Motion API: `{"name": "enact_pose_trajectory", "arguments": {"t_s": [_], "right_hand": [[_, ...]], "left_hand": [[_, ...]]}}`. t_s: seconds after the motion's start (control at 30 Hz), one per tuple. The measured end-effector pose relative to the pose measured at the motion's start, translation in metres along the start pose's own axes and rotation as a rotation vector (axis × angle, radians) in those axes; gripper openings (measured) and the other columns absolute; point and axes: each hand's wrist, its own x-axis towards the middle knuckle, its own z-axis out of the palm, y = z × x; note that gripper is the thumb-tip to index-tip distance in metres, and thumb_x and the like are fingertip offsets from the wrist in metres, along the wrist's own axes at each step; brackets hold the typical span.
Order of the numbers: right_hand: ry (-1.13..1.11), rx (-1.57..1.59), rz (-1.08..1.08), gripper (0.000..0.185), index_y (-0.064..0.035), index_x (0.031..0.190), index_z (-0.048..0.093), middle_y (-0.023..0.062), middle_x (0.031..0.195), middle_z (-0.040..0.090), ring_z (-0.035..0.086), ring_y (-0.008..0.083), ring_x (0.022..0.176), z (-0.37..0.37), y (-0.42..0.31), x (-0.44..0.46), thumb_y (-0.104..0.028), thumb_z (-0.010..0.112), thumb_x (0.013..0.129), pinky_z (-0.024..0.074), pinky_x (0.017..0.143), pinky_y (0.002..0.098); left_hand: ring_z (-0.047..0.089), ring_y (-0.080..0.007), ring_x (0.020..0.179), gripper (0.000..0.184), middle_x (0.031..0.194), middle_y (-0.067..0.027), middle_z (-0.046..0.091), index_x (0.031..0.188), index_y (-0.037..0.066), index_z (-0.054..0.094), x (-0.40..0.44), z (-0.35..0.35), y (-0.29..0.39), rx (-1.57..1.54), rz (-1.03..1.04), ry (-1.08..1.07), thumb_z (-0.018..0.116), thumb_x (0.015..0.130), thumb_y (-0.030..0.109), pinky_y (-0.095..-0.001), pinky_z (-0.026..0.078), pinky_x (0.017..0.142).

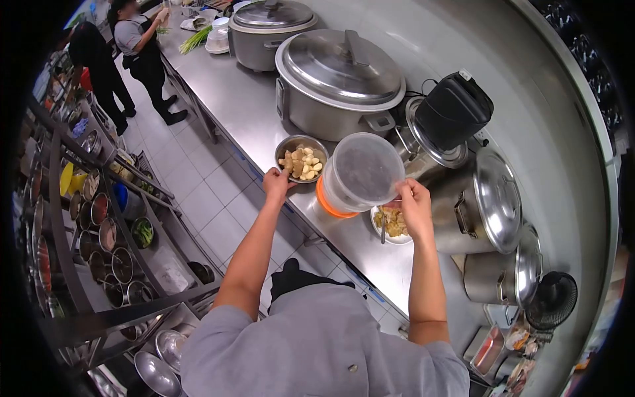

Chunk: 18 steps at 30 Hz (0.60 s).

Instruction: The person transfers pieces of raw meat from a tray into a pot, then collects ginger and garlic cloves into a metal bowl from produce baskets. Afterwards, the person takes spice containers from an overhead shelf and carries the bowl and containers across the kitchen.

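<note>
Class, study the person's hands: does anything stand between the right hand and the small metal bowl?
Yes. The clear plastic tub, gripped at its edge by the right hand, stands between, with an orange rim showing below it. Nothing visible separates the left hand from the small metal bowl; it already grips it.

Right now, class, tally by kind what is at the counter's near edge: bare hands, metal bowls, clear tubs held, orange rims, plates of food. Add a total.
Bare hands, left hand and right hand: 2
Metal bowl: 1
Clear tub: 1
Orange rim: 1
Plate of food: 1
Total: 6
</note>
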Motion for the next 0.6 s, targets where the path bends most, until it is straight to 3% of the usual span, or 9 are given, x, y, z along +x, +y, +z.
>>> {"name": "enact_pose_trajectory", "arguments": {"t_s": [0.13, 0.2, 0.33, 0.47, 0.53, 0.6], "right_hand": [[0.053, 0.104, -0.011, 0.022, 0.0023, 0.092, 0.062, 0.0054, 0.084, 0.062, 0.060, 0.0115, 0.073, -0.016, -0.002, -0.005, -0.016, 0.049, 0.095, 0.0562, 0.066, 0.0279], [0.074, 0.132, -0.028, 0.022, 0.0020, 0.093, 0.062, 0.0052, 0.085, 0.063, 0.060, 0.0113, 0.074, -0.031, -0.002, -0.014, -0.016, 0.049, 0.095, 0.0560, 0.067, 0.0279], [0.104, 0.090, 0.011, 0.021, 0.0015, 0.097, 0.065, 0.0032, 0.087, 0.063, 0.060, 0.0102, 0.076, -0.062, -0.004, -0.060, -0.015, 0.051, 0.096, 0.0554, 0.070, 0.0290], [0.045, 0.016, 0.130, 0.017, 0.0010, 0.099, 0.065, 0.0032, 0.089, 0.065, 0.062, 0.0110, 0.078, -0.088, 0.029, -0.112, -0.012, 0.055, 0.094, 0.0561, 0.071, 0.0299], [0.013, 0.443, 0.342, 0.013, 0.0004, 0.099, 0.065, 0.0050, 0.091, 0.067, 0.065, 0.0131, 0.078, -0.087, 0.059, -0.138, -0.008, 0.057, 0.093, 0.0572, 0.074, 0.0316], [-0.028, 0.578, 0.423, 0.011, -0.0003, 0.098, 0.064, 0.0078, 0.093, 0.067, 0.066, 0.0153, 0.079, -0.089, 0.103, -0.159, -0.007, 0.057, 0.092, 0.0578, 0.076, 0.0341]], "left_hand": [[0.061, -0.0167, 0.069, 0.017, 0.078, -0.0064, 0.055, 0.075, 0.003, 0.048, -0.020, -0.015, 0.016, -0.101, 0.032, 0.053, 0.058, 0.088, 0.008, -0.0334, 0.063, 0.064], [0.060, -0.0144, 0.063, 0.018, 0.073, -0.0066, 0.055, 0.070, 0.001, 0.050, -0.044, -0.028, 0.045, -0.164, 0.126, 0.074, 0.060, 0.084, 0.005, -0.0324, 0.062, 0.058], [0.060, -0.0118, 0.064, 0.007, 0.072, -0.0029, 0.058, 0.077, 0.004, 0.056, -0.102, -0.064, 0.121, -0.083, 0.227, -0.110, 0.061, 0.082, 0.007, -0.0281, 0.058, 0.061], [0.052, -0.0051, 0.058, 0.012, 0.070, 0.0015, 0.054, 0.074, 0.007, 0.051, -0.179, -0.085, 0.178, 0.022, 0.265, -0.174, 0.059, 0.084, 0.008, -0.0202, 0.050, 0.055], [0.048, -0.0022, 0.056, 0.016, 0.068, 0.0032, 0.052, 0.072, 0.008, 0.049, -0.211, -0.084, 0.185, 0.083, 0.279, -0.220, 0.058, 0.085, 0.007, -0.0176, 0.044, 0.051], [0.048, -0.0010, 0.057, 0.015, 0.068, 0.0041, 0.052, 0.072, 0.008, 0.050, -0.234, -0.078, 0.173, 0.123, 0.253, -0.285, 0.059, 0.084, 0.006, -0.0160, 0.041, 0.049]]}}
